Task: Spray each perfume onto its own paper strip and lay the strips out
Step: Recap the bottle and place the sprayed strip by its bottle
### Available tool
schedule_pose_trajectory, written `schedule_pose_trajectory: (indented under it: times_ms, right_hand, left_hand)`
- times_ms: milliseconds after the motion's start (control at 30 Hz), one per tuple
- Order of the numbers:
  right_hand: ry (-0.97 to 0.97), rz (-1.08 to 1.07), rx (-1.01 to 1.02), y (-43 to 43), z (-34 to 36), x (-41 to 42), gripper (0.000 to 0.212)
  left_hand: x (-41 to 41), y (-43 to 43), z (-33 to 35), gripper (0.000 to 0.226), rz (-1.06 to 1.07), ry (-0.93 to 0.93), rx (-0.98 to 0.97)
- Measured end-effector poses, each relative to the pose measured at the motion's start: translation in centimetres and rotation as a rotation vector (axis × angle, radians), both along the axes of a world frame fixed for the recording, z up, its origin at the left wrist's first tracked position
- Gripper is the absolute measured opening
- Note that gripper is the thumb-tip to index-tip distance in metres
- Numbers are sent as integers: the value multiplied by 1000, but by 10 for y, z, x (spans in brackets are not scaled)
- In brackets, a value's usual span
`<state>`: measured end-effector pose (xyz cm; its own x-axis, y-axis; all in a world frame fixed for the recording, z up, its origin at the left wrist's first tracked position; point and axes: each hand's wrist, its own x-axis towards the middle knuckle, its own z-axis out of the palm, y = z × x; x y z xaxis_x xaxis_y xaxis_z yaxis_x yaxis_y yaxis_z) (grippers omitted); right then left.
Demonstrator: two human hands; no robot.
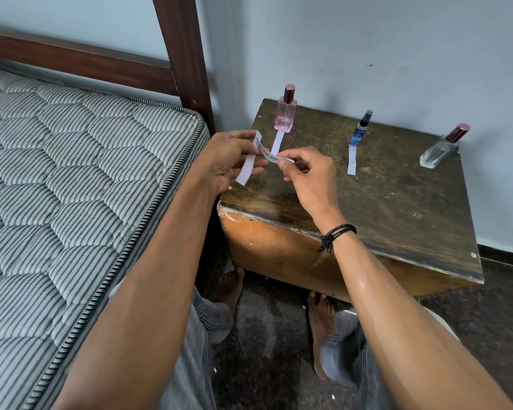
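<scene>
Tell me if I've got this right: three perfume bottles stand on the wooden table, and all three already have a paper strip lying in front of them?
Not quite. In the head view only the pink bottle and blue bottle have strips; the clear bottle has none.

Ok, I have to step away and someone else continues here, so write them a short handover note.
Left hand and right hand both pinch one loose paper strip above the stool.
Pink bottle has a strip laid before it; so does the blue bottle, strip.
The clear bottle at the right has none.
Left: apparently spray the held strip from the clear bottle, lay it there.
</scene>
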<state>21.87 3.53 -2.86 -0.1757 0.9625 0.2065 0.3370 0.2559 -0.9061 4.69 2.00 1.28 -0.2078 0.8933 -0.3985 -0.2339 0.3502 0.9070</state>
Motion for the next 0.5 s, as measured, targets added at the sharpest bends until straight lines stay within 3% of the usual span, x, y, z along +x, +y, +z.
schedule_pose_trajectory:
  times_ms: [233,500]
  right_hand:
    - [-10,-18,-15,0,1,0,6]
    - [114,-69,-103,1,2,3,9]
  left_hand:
    - [3,1,-4,17,-11,212,43]
    - [3,8,-17,14,23,444,85]
